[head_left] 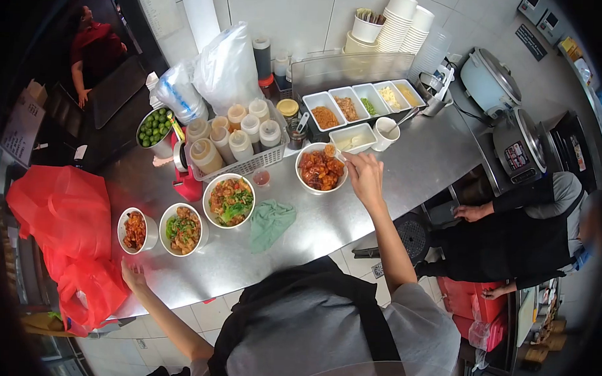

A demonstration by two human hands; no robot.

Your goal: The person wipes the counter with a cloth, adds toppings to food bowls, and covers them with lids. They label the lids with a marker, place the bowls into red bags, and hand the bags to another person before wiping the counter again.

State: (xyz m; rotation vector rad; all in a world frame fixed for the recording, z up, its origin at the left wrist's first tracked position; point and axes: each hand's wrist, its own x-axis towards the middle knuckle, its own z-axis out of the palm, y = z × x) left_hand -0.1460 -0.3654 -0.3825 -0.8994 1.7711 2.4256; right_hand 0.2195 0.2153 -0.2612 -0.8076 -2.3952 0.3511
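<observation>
My right hand [366, 177] is closed at the rim of a white paper bowl [319, 170] of red-glazed fried pieces. Its fingers pinch what looks like a small spoon [330, 150] carrying orange-brown topping, over the bowl's far side. My left hand [133, 275] is open, fingers apart, at the counter's front edge. Beside it are a red bag [75, 213] and a small paper bowl [135, 230] of glazed pieces. Two more bowls, one with fried pieces and greens [183, 230] and a larger one with lettuce [229, 200], stand to its right.
A green cloth [272, 225] and small sauce cup [261, 178] lie mid-counter. Behind are a basket of squeeze bottles [242, 166], topping trays [347, 109], a white cup [386, 134] and limes [155, 126]. Rice cookers [492, 78] and a person in an apron [512, 228] are right.
</observation>
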